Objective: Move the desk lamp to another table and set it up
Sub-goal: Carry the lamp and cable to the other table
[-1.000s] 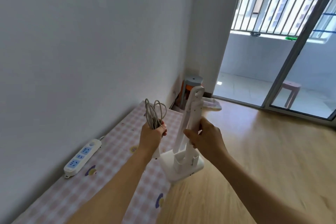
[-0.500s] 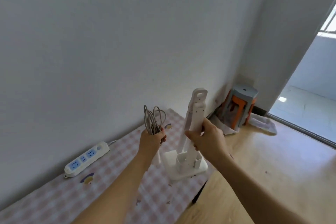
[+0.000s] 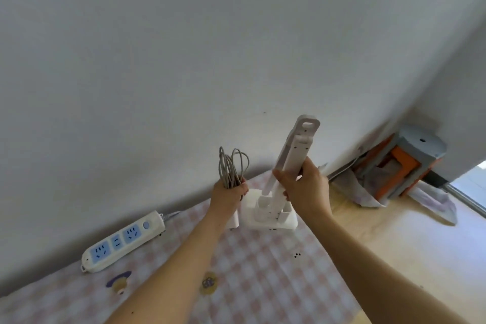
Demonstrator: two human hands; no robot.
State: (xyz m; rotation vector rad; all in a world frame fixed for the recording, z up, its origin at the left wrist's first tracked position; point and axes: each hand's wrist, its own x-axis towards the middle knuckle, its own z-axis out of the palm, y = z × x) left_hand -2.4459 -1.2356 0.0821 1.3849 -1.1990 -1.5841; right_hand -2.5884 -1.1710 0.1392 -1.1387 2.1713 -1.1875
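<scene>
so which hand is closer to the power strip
Left. The left hand, gripping the coiled cord, sits just up and right of the power strip. The right hand holds the desk lamp farther right, beyond the left hand.

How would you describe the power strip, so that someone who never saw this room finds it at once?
Look along the white wall to the table with the pink checked cloth. The power strip lies flat at the wall's foot, left of both hands. Only it has blue sockets.
</scene>
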